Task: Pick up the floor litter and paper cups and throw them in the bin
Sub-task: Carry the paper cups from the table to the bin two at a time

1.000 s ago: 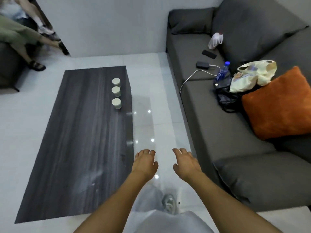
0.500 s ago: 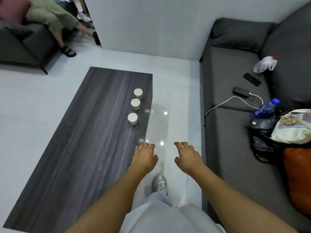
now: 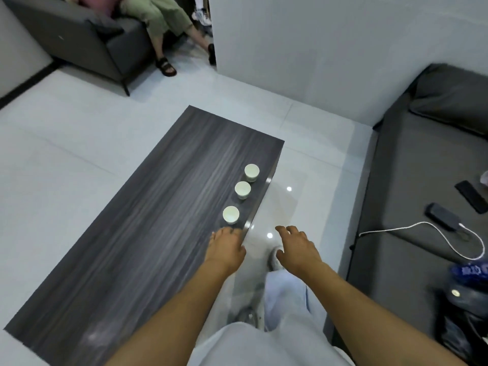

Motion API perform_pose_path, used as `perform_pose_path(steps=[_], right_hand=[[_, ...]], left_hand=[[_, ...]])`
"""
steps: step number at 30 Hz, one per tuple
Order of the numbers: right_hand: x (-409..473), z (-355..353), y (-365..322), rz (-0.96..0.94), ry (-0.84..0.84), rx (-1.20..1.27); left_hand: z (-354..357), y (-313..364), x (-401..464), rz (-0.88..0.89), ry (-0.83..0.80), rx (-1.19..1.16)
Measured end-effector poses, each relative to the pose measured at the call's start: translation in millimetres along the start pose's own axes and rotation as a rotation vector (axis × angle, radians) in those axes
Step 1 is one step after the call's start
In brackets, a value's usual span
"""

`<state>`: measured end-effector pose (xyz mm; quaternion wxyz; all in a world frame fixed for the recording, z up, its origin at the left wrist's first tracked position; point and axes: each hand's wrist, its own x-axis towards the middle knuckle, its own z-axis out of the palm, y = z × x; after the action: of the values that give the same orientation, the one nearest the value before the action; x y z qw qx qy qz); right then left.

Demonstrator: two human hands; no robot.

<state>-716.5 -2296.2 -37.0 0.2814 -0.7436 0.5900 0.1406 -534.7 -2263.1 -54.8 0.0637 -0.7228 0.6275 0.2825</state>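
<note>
Three paper cups stand upright in a row along the right edge of the dark wood-grain coffee table (image 3: pixel 148 233), rims up: near cup (image 3: pixel 230 214), middle cup (image 3: pixel 242 189), far cup (image 3: pixel 251 172). They are spaced apart, not touching.

Left hand (image 3: pixel 225 250) is held palm down over the table's right edge, fingers relaxed and slightly spread, holding nothing — fingertips just short of the near cup, contact not evident. Right hand (image 3: pixel 297 248) hovers palm down over the glossy white floor (image 3: pixel 66 159) between table and sofa, fingers loosely curved and apart, also holding nothing. Both forearms reach forward from the bottom of the view.

Below the hands: pale trouser legs and a light shoe (image 3: pixel 274 257) on the tile, partly hidden by the right hand.

Right side — grey sofa (image 3: pixel 396 180) with a dark phone (image 3: pixel 471 192), a dark power bank (image 3: pixel 442 212) and a white cable (image 3: pixel 422 228) trailing off it on the seat. At the near right edge, a blurred blue-labelled bottle (image 3: pixel 470 270) above dark bags; details not legible.

Far left: a grey armchair (image 3: pixel 87 40) with another person seated, green trousers and dark sandals (image 3: pixel 165 66) visible. A white wall (image 3: pixel 317 48) fills the far centre.

No bin in view.
</note>
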Motion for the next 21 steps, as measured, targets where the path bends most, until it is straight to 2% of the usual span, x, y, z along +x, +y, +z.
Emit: perform_pose_path(steps=[12, 21], right_hand=[[178.4, -87.0, 5.2, -0.263, -0.109, -0.186], [259.8, -87.8, -9.7, -0.338, -0.243, -0.303]], left_hand=[[-47.2, 12.7, 128.0, -0.314, 0.048, -0.216], [-37.5, -5.6, 168.4, -0.503, -0.036, -0.302]])
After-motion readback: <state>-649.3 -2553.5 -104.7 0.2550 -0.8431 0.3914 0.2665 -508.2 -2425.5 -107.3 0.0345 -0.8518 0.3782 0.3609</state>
